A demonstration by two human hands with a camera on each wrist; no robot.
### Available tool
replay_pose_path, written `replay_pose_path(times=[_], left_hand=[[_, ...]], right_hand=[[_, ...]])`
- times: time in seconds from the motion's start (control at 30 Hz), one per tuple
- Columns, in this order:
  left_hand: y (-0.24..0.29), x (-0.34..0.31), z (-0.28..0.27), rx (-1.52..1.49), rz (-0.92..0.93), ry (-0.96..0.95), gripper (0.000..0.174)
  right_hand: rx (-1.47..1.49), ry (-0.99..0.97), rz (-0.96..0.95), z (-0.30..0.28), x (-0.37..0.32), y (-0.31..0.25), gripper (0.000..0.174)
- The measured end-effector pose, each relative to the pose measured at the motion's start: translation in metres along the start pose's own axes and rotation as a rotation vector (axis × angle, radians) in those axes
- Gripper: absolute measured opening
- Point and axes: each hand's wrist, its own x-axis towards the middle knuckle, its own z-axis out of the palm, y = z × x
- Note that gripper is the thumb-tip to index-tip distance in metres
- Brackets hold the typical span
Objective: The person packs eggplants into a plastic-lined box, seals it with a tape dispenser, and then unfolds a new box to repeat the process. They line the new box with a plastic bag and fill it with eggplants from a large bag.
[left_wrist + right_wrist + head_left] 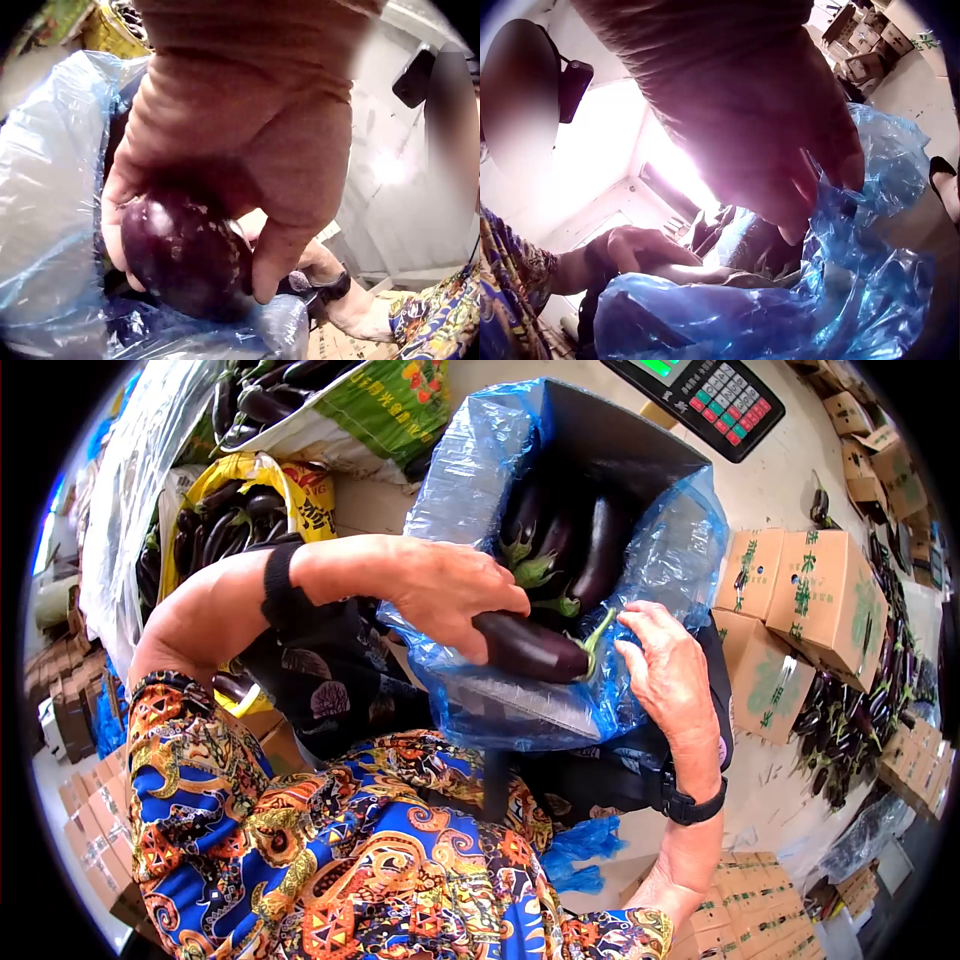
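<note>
My left hand (455, 595) grips a dark purple eggplant (530, 647) from above at its blunt end. The eggplant lies slantwise over the near side of a box (625, 445), its green stem toward my right hand. In the left wrist view, thumb and fingers wrap its rounded, scuffed end (187, 255). My right hand (675, 670) is at the box's right side, pinching the blue plastic liner (847, 247) between bent fingers. Inside the box several eggplants (600, 555) lie side by side, green caps toward me.
A scale (720, 405) stands beyond the box. Bags of eggplants, one yellow (310, 495) and one green (385, 410), stand at the left. Printed cartons (825, 595) and a heap of eggplants (850, 725) are at the right. Blue plastic (585, 850) lies on the floor.
</note>
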Motion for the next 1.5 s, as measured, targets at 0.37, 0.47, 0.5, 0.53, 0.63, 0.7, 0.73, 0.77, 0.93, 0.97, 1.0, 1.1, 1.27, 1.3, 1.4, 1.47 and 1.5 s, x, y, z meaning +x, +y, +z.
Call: replay_pose_path(times=[0.37, 0.47, 0.5, 0.53, 0.63, 0.7, 0.73, 0.77, 0.93, 0.97, 1.0, 1.1, 1.27, 1.3, 1.4, 1.47, 1.5], left_hand=[[-0.005, 0.033, 0.062, 0.177, -0.124, 0.091, 0.059], [-0.012, 0.038, 0.062, 0.241, -0.126, 0.058, 0.064], [-0.011, 0.042, 0.060, 0.251, -0.141, 0.019, 0.065], [-0.010, 0.043, 0.060, 0.262, -0.155, -0.019, 0.067], [-0.018, 0.042, 0.077, 0.198, -0.129, 0.129, 0.071], [-0.025, 0.043, 0.086, 0.301, -0.006, 0.213, 0.071], [-0.029, 0.045, 0.091, 0.353, 0.057, 0.253, 0.071], [-0.029, 0.045, 0.090, 0.378, 0.047, 0.254, 0.068], [-0.026, 0.069, 0.080, 0.210, -0.131, 0.051, 0.044], [-0.026, 0.073, 0.077, 0.176, -0.151, 0.024, 0.043], [-0.026, 0.073, 0.075, 0.141, -0.168, -0.005, 0.042], [-0.040, 0.071, 0.090, -0.019, -0.056, 0.151, 0.051], [-0.044, 0.074, 0.106, 0.327, 0.004, 0.215, 0.050], [-0.040, 0.074, 0.097, 0.338, -0.049, 0.122, 0.048], [-0.029, 0.076, 0.079, 0.331, -0.145, -0.066, 0.042], [-0.025, 0.075, 0.073, 0.272, -0.152, -0.042, 0.038], [-0.023, 0.076, 0.069, 0.250, -0.167, -0.065, 0.038]], right_hand=[[0.020, -0.066, 0.018, 0.000, 0.000, -0.013, 0.023], [-0.044, -0.079, -0.005, 0.004, 0.002, -0.016, 0.022], [-0.089, -0.081, -0.018, 0.006, 0.002, -0.018, 0.022], [-0.086, -0.085, -0.025, 0.008, 0.002, -0.020, 0.022], [-0.071, -0.100, -0.049, 0.015, 0.006, -0.023, 0.022], [-0.092, -0.134, -0.056, 0.022, 0.008, -0.020, 0.021], [-0.103, -0.150, -0.057, 0.025, 0.009, -0.019, 0.021], [-0.118, -0.152, -0.074, 0.028, 0.010, -0.022, 0.018], [-0.198, -0.255, -0.107, 0.044, 0.010, -0.027, 0.028], [-0.219, -0.253, -0.118, 0.043, 0.010, -0.028, 0.028], [-0.239, -0.252, -0.126, 0.043, 0.009, -0.029, 0.028], [-0.284, -0.169, -0.140, 0.043, 0.005, -0.022, 0.016], [-0.297, -0.174, -0.154, 0.039, 0.011, -0.021, 0.009], [-0.314, -0.171, -0.160, 0.039, 0.010, -0.021, 0.012], [-0.326, -0.117, -0.165, 0.030, 0.007, -0.022, 0.019], [-0.294, -0.023, -0.184, 0.019, 0.009, -0.025, 0.026], [-0.300, -0.018, -0.095, 0.017, 0.008, -0.021, 0.035]])
